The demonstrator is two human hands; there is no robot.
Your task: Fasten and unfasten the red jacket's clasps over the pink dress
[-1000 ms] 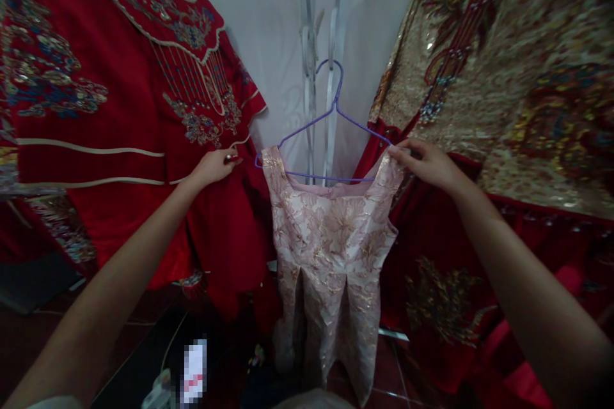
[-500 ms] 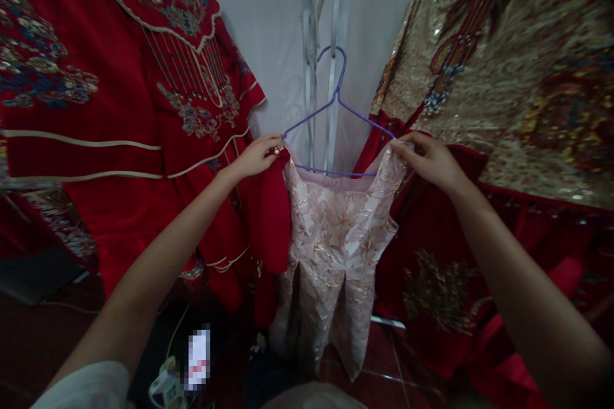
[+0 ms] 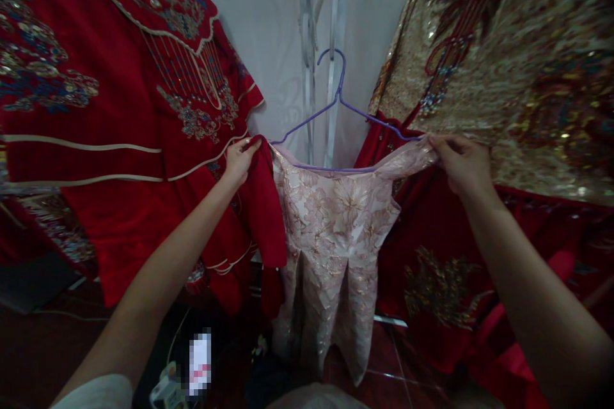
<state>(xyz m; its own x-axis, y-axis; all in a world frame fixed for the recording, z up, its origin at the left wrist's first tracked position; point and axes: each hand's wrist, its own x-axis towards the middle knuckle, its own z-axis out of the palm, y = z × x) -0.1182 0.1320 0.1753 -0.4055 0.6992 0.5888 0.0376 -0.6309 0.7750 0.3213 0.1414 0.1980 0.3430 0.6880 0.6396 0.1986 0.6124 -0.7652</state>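
A pale pink brocade dress (image 3: 336,217) with gold flowers hangs in front of me on a purple wire hanger (image 3: 338,94). My right hand (image 3: 463,163) pinches the dress's right shoulder strap and draws it outward past the hanger's end. At the other shoulder, my left hand (image 3: 242,156) has its fingers closed on a red cloth piece (image 3: 265,204) that drapes down along the dress's left side. Whether those fingers also hold the dress strap is hard to see. The hanger's hook stands free in front of a metal upright, and I cannot tell whether it touches it.
Red embroidered jackets (image 3: 129,77) hang at the left. A gold sequinned garment (image 3: 508,77) and a dark red skirt (image 3: 432,268) fill the right. Metal uprights (image 3: 307,64) stand against the pale wall. Low at the left are a pixelated bright panel (image 3: 199,361) and a white device (image 3: 169,390).
Both hands have moved apart, the left one leftward and the right one rightward. The right strap is now stretched out sideways, and the red cloth has shifted left at its top.
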